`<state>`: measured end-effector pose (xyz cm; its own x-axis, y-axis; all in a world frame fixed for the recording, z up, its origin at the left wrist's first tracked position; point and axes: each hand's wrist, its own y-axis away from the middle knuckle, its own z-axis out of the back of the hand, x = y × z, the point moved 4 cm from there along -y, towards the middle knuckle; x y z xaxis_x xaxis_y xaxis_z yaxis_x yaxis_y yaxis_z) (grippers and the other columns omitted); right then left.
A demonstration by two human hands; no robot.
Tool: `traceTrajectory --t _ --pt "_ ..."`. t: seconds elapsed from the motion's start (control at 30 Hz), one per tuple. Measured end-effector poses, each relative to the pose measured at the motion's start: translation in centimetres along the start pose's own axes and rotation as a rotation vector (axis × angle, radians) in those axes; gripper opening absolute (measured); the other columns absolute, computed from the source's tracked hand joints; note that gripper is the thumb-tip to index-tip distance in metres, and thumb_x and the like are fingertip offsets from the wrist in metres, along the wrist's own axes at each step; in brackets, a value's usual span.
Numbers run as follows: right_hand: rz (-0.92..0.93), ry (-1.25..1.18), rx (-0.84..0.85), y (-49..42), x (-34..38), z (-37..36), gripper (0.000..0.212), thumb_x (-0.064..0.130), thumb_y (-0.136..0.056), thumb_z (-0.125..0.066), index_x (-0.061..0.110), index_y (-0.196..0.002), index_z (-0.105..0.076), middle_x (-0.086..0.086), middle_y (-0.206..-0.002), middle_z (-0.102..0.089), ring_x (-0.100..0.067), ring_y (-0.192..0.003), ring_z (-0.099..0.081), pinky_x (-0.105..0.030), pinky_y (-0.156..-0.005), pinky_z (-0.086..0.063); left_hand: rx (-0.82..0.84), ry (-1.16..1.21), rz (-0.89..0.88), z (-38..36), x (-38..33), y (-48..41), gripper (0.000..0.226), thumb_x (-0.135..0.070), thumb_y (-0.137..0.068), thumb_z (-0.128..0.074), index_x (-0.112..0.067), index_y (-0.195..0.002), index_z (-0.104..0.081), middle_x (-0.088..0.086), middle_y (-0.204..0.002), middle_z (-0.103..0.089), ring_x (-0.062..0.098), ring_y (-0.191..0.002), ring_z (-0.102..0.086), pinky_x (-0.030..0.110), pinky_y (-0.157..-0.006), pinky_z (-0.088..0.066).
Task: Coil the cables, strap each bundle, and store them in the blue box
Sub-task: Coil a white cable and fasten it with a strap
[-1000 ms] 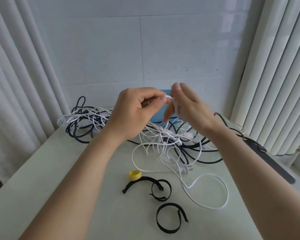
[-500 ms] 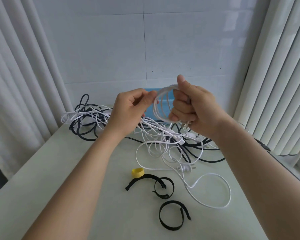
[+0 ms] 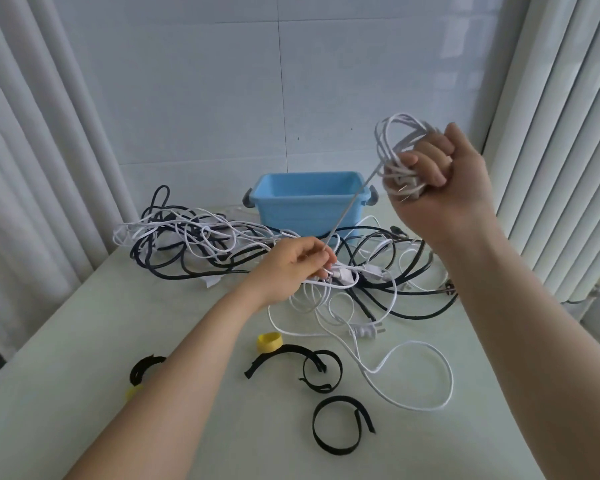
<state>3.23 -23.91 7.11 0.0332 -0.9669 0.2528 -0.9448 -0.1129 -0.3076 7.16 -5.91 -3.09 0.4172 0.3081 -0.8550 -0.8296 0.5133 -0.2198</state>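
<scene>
The right hand (image 3: 440, 178) is raised off to the right, well above the worktop (image 3: 84, 375), its fingers clenched round several loops of a white cable (image 3: 394, 174) that stick up above the knuckles. From that bundle one strand runs taut, down and to the left, to the left hand (image 3: 291, 268), which hangs low over the heap and pinches the strand between thumb and curled fingers. Under and around the left hand lies the tangle of loose cables (image 3: 194, 237), black and white mixed (I cannot tell how many there are), spread across the back half of the worktop. The blue box (image 3: 291, 209) stands behind the tangle against the wall (image 3: 257, 81), open at the top, with cables touching its front. A white plug (image 3: 364, 330) lies nearer the front, and a wide white loop trails forward beside it. In front of that sit a yellow strap roll (image 3: 269, 342), a black strap (image 3: 291, 350) curled just beside it, a second black strap (image 3: 316, 426) in a ring nearer the front, and a third strap (image 3: 142, 368) partly hidden by the left forearm. Pale curtains (image 3: 32, 168) hang on both sides.
</scene>
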Motion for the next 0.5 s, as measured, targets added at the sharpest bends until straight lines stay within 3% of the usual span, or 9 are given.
traceTrajectory --t 0.13,0.27,0.37,0.43,0.5 --pt "0.188 0.027 -0.132 -0.4 1.5 0.8 0.045 0.039 -0.105 -0.036 0.018 -0.065 -0.037 0.003 -0.048 -0.027 -0.015 -0.041 -0.028 -0.027 -0.067 -0.039 -0.093 -0.108 -0.120 0.3 -1.8 0.0 0.018 -0.015 -0.103 -0.053 -0.017 -0.101 -0.071 -0.009 -0.084 -0.069 0.000 -0.082 -0.065 0.013 -0.080 -0.050" --pt "0.299 0.267 -0.247 -1.1 1.9 1.5 0.034 0.034 -0.106 -0.035 0.013 -0.080 -0.045 -0.001 -0.058 -0.042 -0.018 -0.051 -0.040 -0.031 -0.072 -0.037 -0.260 0.153 -0.184 1.7 -3.7 0.4 0.024 -0.017 -0.105 -0.049 -0.021 -0.113 -0.071 -0.013 -0.064 -0.057 0.015 -0.068 -0.059 0.024 -0.074 -0.056" --pt "0.317 0.544 -0.309 -1.6 1.5 2.2 0.031 0.038 -0.106 -0.038 0.014 -0.088 -0.045 -0.002 -0.061 -0.049 -0.017 -0.053 -0.044 -0.029 -0.060 -0.034 -0.264 0.015 -0.190 2.1 -5.1 0.7 0.020 -0.021 -0.102 -0.055 -0.025 -0.108 -0.074 -0.015 -0.052 -0.047 0.008 -0.053 -0.041 0.019 -0.053 -0.040" --pt "0.327 0.834 -0.307 -1.8 1.1 2.7 0.029 0.039 -0.105 -0.038 0.013 -0.094 -0.046 -0.001 -0.061 -0.056 -0.018 -0.056 -0.047 -0.030 -0.057 -0.034 -0.208 -0.123 -0.180 2.5 -5.8 0.9 0.014 -0.026 -0.098 -0.064 -0.027 -0.099 -0.077 -0.011 -0.062 -0.064 0.014 -0.058 -0.050 0.029 -0.057 -0.044" --pt "0.323 1.180 -0.267 -1.8 0.4 3.0 0.032 0.039 -0.106 -0.037 0.009 -0.101 -0.046 -0.001 -0.065 -0.061 -0.018 -0.059 -0.050 -0.030 -0.054 -0.035 -0.125 -0.229 -0.162 2.8 -6.3 1.2 0.012 -0.030 -0.093 -0.070 -0.025 -0.099 -0.079 0.007 -0.079 -0.072 0.031 -0.073 -0.059 0.045 -0.070 -0.051"
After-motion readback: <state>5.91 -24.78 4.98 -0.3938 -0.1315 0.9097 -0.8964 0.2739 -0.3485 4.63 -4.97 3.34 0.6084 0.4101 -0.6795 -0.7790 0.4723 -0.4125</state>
